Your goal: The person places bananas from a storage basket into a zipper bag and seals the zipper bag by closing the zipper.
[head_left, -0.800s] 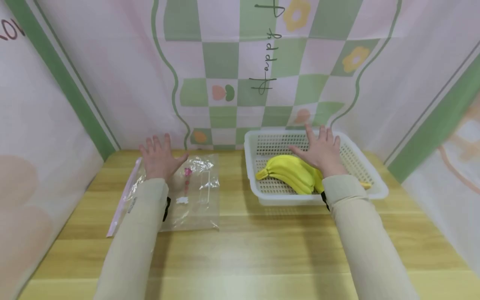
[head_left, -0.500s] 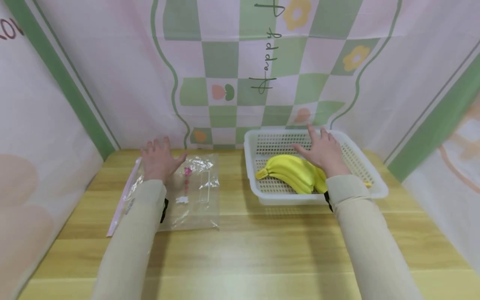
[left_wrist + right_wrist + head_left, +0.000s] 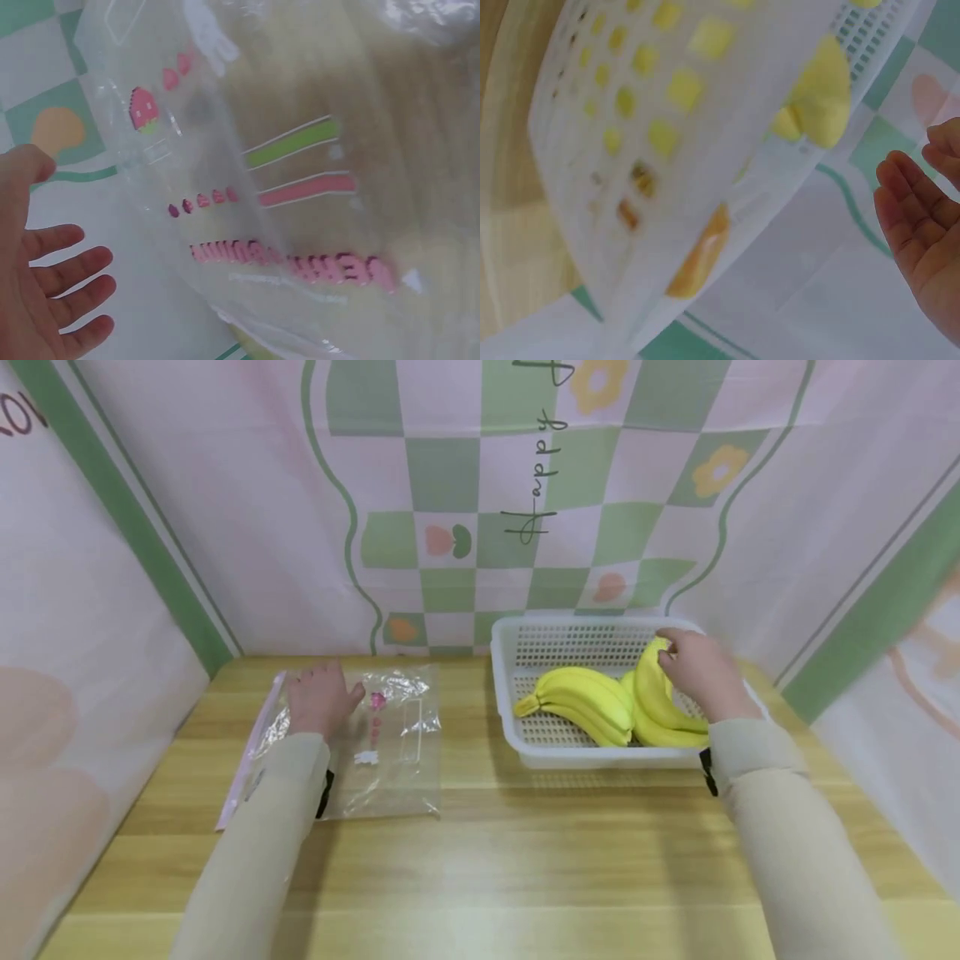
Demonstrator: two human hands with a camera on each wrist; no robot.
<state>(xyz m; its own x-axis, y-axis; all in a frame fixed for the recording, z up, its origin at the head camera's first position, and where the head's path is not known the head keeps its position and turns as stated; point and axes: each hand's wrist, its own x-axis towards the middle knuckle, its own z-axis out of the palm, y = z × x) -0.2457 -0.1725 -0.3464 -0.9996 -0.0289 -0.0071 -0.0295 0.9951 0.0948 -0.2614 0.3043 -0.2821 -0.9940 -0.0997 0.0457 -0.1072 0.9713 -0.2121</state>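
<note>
Bananas (image 3: 600, 706) lie inside the white basket (image 3: 525, 647). Your right hand (image 3: 697, 668) sits at their far end, fingers curled — grasp cannot be confirmed. Left of the basket, your left hand (image 3: 318, 697) rests, fingers relaxed, on the zip bag (image 3: 390, 752).

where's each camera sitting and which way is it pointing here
Head: worn on the head, looking forward and down at the wooden table; shows both sleeves, the left hand on the clear plastic bag and the right hand on the bananas in the white basket.
Left wrist: by the left palm, facing the bag's pink and green print close up.
Right wrist: by the right hand's fingers, facing the basket's slotted wall, blurred.
Shared: the bag in head and left wrist; the basket in head and right wrist.
</note>
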